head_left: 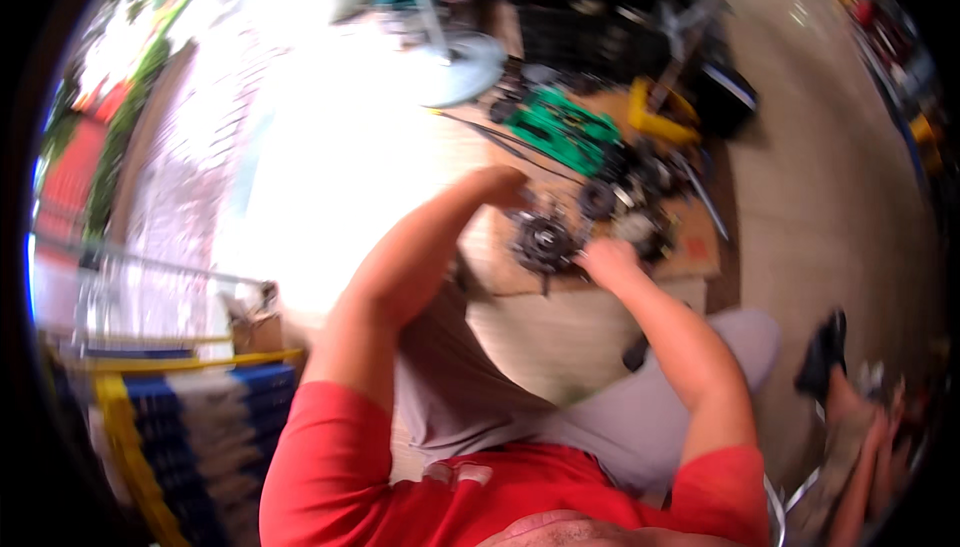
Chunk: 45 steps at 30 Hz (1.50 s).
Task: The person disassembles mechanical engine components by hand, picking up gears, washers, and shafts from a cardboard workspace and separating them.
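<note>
A dark round metal machine part (545, 243) with a spoked, gear-like face lies on a brown cardboard sheet (690, 252) on the floor between my hands. My left hand (508, 188) bends down over its far left edge, and blur smears the fingers. Close against the part's right side is my right hand (608, 261), its fingers curled; what they hold, if anything, does not show. Just beyond the right hand sits a greyish metal housing (645, 230), with a dark ring-shaped piece (598, 199) beside it.
A green tool case (562, 130) and a yellow holder (662, 112) stand farther back, near black boxes (600, 32). A round grey stand base (455, 69) is at the far left of them. Blue and yellow crates (200, 417) flank my left. Another person's shoe (824, 352) shows at right.
</note>
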Available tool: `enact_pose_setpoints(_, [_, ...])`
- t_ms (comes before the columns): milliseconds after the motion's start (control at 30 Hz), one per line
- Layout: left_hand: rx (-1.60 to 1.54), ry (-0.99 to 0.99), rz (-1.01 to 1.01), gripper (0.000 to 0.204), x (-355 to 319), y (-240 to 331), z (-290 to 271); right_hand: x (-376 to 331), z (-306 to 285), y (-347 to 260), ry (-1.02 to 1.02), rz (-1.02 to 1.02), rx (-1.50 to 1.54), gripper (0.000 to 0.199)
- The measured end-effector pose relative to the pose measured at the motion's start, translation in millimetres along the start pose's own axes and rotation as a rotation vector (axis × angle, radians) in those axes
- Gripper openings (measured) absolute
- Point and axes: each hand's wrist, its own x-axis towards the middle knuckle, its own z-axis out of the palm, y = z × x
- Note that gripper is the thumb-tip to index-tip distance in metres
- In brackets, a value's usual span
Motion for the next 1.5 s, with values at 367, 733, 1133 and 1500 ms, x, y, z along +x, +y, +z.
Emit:
enact_pose_setpoints(367, [0.115,0.058,0.016,0.048,3.5,-2.3,4.2,-4.2,-11.1,-7.0,-0.11,0.024,-0.026,0.041])
enact_pose_setpoints(733, [0.13,0.056,0.006,0.05,9.4,-1.8,5.6,-4.2,-9.5,-7.3,-0.131,0.016,-0.05,0.039])
enact_pose_setpoints(1133, [-0.026,-0.01,-0.019,0.067,40.8,-28.1,25.1,5.7,29.7,5.5,0.043,-0.106,-0.132,0.016])
enact_pose_setpoints(1500, [0.15,-0.014,0.037,0.059,0.4,3.8,-4.6,-2.5,12.7,-0.7,0.004,-0.087,-0.075,0.016])
